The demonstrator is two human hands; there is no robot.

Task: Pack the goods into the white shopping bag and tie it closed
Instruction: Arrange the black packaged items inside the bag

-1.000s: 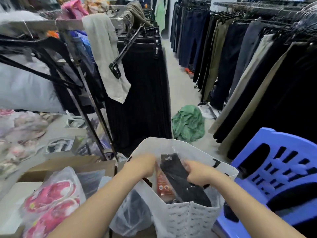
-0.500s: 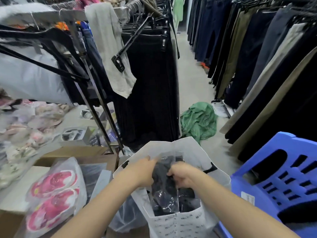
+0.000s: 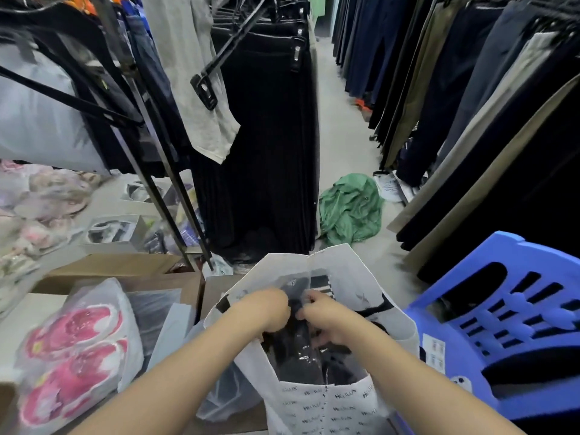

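The white shopping bag (image 3: 339, 406) with small black lettering stands open at the bottom centre. Inside it lie dark goods in clear plastic wrap (image 3: 298, 356). Both my hands are inside the bag's mouth. My left hand (image 3: 266, 309) has its fingers curled down onto the top of the wrapped goods. My right hand (image 3: 326, 318) grips the same dark packet from the right side. The fingertips of both hands are partly hidden by the packet.
A blue plastic chair (image 3: 502, 334) stands right of the bag. Left are cardboard boxes (image 3: 119, 268) and a clear packet with pink shoes (image 3: 72, 356). Clothes racks (image 3: 260, 136) line both sides of the aisle. A green garment (image 3: 348, 208) lies on the floor ahead.
The dark packet has gone from held up at the bag's mouth to pushed down inside. Both hands moved closer together and deeper into the bag. The camera tilted down.
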